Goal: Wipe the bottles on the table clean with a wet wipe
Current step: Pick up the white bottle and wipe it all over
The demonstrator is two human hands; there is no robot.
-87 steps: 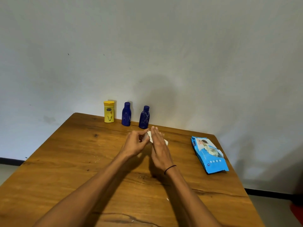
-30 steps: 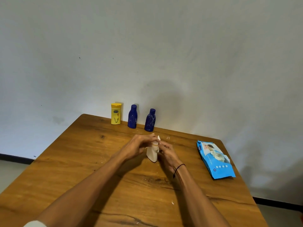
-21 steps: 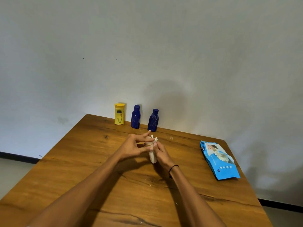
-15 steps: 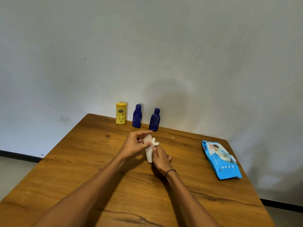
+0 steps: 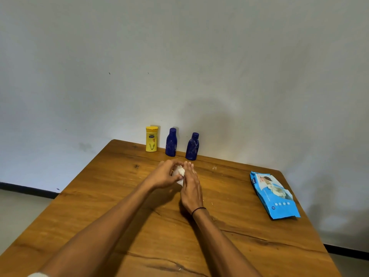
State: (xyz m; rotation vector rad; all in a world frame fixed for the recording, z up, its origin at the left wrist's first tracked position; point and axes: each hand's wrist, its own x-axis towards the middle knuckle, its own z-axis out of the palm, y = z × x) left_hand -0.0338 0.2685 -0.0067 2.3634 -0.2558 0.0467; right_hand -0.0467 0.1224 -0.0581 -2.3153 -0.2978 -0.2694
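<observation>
Over the middle of the wooden table (image 5: pixel 111 196), my left hand (image 5: pixel 162 175) grips a small white bottle (image 5: pixel 176 173). A crumpled white wet wipe (image 5: pixel 182 171) lies against the bottle. My right hand (image 5: pixel 190 188) presses the wipe to the bottle with its fingers straight and pointing away from me; its thumb is hidden. Most of the white bottle is covered by both hands. A yellow bottle (image 5: pixel 152 138) and two dark blue bottles (image 5: pixel 171 142) (image 5: pixel 192 146) stand upright in a row at the table's far edge, by the wall.
A blue pack of wet wipes (image 5: pixel 273 194) lies flat near the table's right edge. A grey wall rises right behind the far edge. Small white crumbs (image 5: pixel 214 167) dot the wood beyond my hands.
My right hand turned from cupping the bottle low to lying flat against it with fingers straight. The bottle and wipe shifted slightly farther from me; the wipe now sits between my hands.
</observation>
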